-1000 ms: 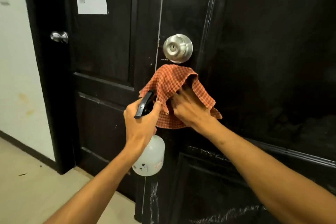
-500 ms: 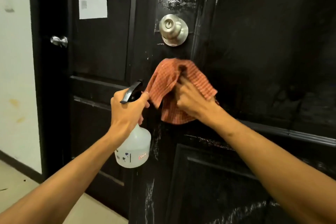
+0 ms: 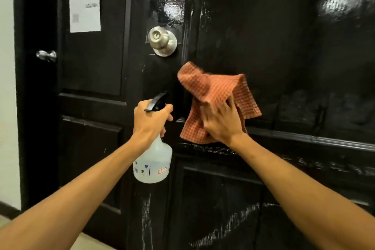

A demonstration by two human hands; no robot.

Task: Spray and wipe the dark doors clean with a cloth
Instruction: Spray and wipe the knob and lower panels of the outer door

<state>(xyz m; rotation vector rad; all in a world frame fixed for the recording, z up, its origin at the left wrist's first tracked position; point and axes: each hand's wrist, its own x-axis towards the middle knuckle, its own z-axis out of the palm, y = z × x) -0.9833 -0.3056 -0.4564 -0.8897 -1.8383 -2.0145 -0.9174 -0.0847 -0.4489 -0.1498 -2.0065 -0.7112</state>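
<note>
Two glossy dark doors fill the view: the near door (image 3: 284, 46) on the right and a second door (image 3: 91, 71) to the left. My right hand (image 3: 220, 123) presses an orange checked cloth (image 3: 215, 89) flat against the near door, just above its middle rail and below right of the silver knob (image 3: 162, 40). My left hand (image 3: 151, 119) grips the neck of a clear spray bottle (image 3: 153, 163) with a black trigger head, held just in front of the door's edge. The door surface shines wet near the knob.
A white paper notice (image 3: 85, 0) is stuck on the left door, which has its own metal handle (image 3: 46, 55). A pale wall (image 3: 8, 107) lies at the far left. White streaks (image 3: 147, 219) mark the lower panels. A strip of beige floor (image 3: 87, 243) shows below.
My right hand has slid the cloth to the right and a little down, away from the knob. My left hand with the bottle stays beside it. The camera view has shifted right.
</note>
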